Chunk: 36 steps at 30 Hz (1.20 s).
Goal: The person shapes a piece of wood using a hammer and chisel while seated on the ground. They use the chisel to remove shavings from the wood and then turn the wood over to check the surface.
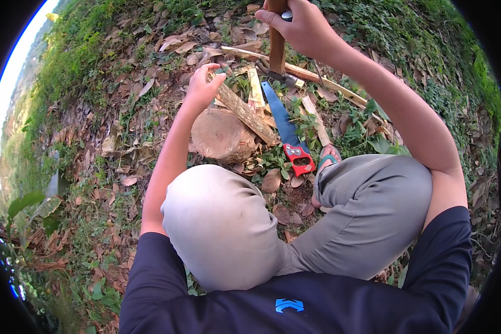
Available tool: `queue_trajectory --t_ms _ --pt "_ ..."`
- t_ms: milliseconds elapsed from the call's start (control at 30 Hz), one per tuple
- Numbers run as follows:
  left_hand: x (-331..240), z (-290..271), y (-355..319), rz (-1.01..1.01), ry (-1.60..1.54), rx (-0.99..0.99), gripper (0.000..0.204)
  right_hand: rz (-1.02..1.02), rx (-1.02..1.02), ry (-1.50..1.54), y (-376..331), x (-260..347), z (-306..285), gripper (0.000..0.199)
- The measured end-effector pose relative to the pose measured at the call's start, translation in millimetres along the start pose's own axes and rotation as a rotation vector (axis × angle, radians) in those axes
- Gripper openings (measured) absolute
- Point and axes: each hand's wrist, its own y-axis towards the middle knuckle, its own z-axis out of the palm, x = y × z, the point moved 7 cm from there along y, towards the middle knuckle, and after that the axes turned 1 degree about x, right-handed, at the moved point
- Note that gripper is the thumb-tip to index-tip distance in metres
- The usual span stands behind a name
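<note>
My right hand (306, 30) is raised at the top, closed round the brown wooden handle of a claw hammer (277, 50). The hammer's metal head hangs downward over the wood pieces. A small shiny round thing shows beside the right fingers; I cannot tell what it is. At the left, my left hand (202, 89) has its thumb and fingers closed about the upper end of a rough, bark-covered stick (247, 116). That stick slants down to the right, along the edge of a round cut log (220, 135). What the left fingertips touch is partly hidden.
A handsaw with a blue blade and red handle (284, 117) lies right of the log. Beyond it are a long split wooden strip (328, 83) and a short flat wood piece (316, 121). My sandalled foot (329, 156) is near the saw handle. Dry leaves and green plants cover the ground.
</note>
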Motion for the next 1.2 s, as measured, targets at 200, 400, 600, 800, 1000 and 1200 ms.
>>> queue_trajectory --t_ms 200,400,600,800,1000,1200 --pt "21.9 -12.2 -7.3 -0.120 -0.088 -0.283 0.049 0.075 -0.025 0.043 3.1 -12.1 5.4 0.027" --pt "14.9 -0.8 -14.0 -0.218 -0.214 -0.267 0.055 0.061 -0.092 0.043 2.8 -24.7 -8.0 0.024" --pt "-3.5 24.7 -25.1 -0.217 -0.402 -0.211 0.057 0.093 -0.131 -0.023 0.3 -53.5 -25.0 0.026" --pt "16.7 28.0 -27.8 -0.330 -0.648 -0.176 0.067 0.090 -0.141 -0.051 -6.2 -88.3 -15.5 0.030" --pt "-20.4 48.7 -55.9 0.048 -0.680 0.179 0.113 0.325 -0.122 0.127 -22.6 -121.4 -26.6 0.031" --pt "-36.2 53.9 -67.2 -0.002 -0.499 0.100 0.107 0.257 -0.175 -0.031 -17.9 -130.3 -35.5 0.028"
